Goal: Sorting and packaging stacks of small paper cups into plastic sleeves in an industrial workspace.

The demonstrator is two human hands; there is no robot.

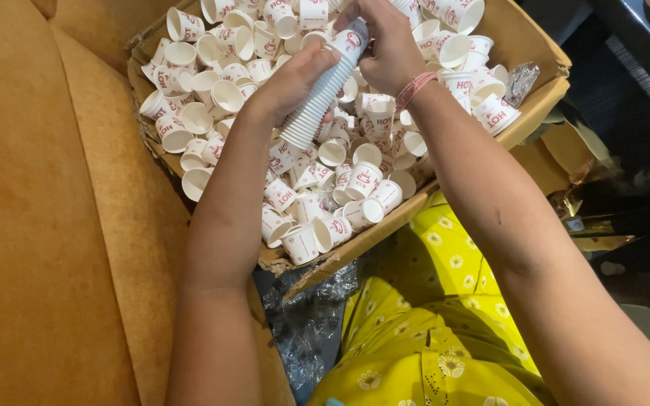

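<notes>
My left hand [289, 81] grips a long nested stack of white paper cups [317, 98], held tilted over an open cardboard box [536, 113]. My right hand [382, 46] closes on the top cup of that stack, which has a red print. Under both hands the box is filled with several loose white paper cups [355, 188] with red markings, lying in all directions. A pink band sits on my right wrist.
An orange-brown cushioned sofa [47, 225] fills the left side. Clear plastic wrap [306, 323] hangs below the box's near edge. My lap in yellow flowered cloth [430, 331] is below. Dark floor with shiny wrappers [603, 225] lies to the right.
</notes>
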